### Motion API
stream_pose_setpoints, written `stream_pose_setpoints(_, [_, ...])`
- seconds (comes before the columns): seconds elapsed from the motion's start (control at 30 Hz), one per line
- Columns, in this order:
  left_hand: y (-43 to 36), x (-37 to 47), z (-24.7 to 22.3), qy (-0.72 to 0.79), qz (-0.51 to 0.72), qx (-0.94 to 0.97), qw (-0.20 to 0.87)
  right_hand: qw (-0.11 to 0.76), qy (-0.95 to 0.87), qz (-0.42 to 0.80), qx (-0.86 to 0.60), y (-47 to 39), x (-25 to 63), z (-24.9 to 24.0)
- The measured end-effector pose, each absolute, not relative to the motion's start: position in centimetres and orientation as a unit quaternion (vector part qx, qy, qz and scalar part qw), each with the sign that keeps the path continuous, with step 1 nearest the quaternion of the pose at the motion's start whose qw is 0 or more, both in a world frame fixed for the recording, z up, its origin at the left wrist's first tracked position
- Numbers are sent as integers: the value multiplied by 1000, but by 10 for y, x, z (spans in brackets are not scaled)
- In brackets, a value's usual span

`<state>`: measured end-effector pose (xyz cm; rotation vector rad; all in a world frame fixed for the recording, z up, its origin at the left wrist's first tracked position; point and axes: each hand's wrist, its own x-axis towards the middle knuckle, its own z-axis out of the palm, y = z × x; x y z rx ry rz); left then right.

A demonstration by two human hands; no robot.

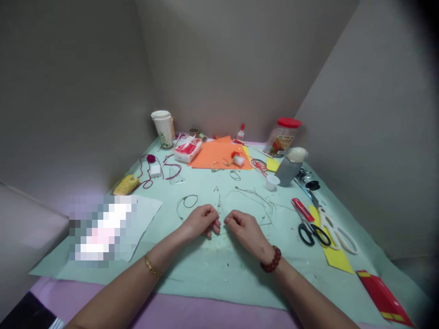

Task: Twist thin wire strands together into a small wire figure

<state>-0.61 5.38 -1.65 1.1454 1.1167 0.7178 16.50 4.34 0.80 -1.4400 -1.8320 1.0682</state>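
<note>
My left hand (206, 219) is just left of the middle of the green cloth, its fingers curled and thumb pressed to the index finger. Close on its right, my right hand (242, 225) is pinched, fingertips towards the left one. Whatever thin thing either pinch holds is too small to make out. Between and beyond the fingertips lies a small clear pointed piece (220, 203). A looped thin cord (190, 201) rests beyond my left hand, and a bundle of thin green cords (262, 201) spreads beyond my right hand.
Black scissors (313, 234), white scissors (338, 235) and a red utility item (303, 209) lie at right. A grey bottle (289, 170) and small white cup (272, 183) stand behind. Orange paper (216, 154), a tissue pack (187, 150) and a lidded cup (162, 129) are farther back.
</note>
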Motion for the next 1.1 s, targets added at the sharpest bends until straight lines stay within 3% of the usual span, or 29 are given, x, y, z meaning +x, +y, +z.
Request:
stream_pose_setpoints(0.33, [49,-8,2,474,319,399,717,249,-610,525,-539,28,164,7])
stream_pose_setpoints(0.57, [36,-7,7,449,310,434,717,259,-556,602,-512,17,165,5])
stream_pose_setpoints(1.1, [23,0,-5,418,384,401,719,275,-544,611,-505,1,151,1])
